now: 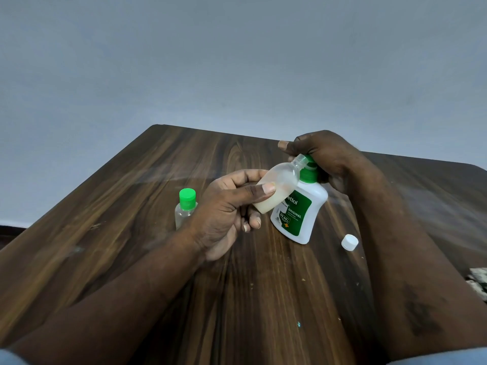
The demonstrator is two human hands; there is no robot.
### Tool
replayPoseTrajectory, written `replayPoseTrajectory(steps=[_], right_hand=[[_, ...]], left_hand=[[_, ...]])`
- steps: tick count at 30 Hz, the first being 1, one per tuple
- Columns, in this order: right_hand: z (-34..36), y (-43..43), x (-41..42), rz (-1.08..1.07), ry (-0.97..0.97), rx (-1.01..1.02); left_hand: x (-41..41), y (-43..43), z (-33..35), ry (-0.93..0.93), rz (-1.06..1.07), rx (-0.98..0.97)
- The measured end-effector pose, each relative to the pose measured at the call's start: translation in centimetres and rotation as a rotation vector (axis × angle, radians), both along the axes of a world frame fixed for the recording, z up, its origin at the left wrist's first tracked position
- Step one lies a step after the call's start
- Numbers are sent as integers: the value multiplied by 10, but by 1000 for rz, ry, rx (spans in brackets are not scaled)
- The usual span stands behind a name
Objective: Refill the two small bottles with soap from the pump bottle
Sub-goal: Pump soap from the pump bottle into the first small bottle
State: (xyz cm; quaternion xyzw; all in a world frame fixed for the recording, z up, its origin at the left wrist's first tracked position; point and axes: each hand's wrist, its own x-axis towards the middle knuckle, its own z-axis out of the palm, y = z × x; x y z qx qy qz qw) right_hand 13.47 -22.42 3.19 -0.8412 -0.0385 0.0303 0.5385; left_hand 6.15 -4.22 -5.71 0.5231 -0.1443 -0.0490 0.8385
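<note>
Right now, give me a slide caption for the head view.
Left hand holds uncapped small bottle to the pump bottle, right hand gripping its pump; green-capped bottle stands nearby.

A: Pump bottle (300, 214) location?
B: On the table (131, 206), centre-right. Capped small bottle (184, 209) stands to its left, loose cap (349, 242) lies to its right. Uncapped small bottle (279, 185) is raised, before its upper part.

My feed shows both arms bare up from the wrists. The left sleeve (10, 358) peeks in as a pale blue edge at the bottom left corner, and the right sleeve (448, 357) shows the same blue at the bottom right. The right forearm (405, 246) carries a dark, blotchy smudge (419, 316). Nails on the left hand (224, 214) and right hand (326, 154) are short and plain.
</note>
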Motion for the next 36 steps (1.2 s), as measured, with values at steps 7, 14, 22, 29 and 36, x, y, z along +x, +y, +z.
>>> replayPoseTrajectory(steps=[7, 14, 22, 29, 36], right_hand=[[4, 0, -3, 28, -34, -40], [5, 2, -3, 13, -35, -26], [1, 0, 0, 9, -21, -17], [6, 0, -1, 27, -49, -17], [0, 0, 1, 8, 1, -17]], left_hand=[[2, 0, -3, -4, 6, 7], [3, 1, -2, -12, 4, -6], [3, 1, -4, -9, 4, 2], [3, 1, -3, -10, -2, 0], [1, 0, -2, 7, 2, -3]])
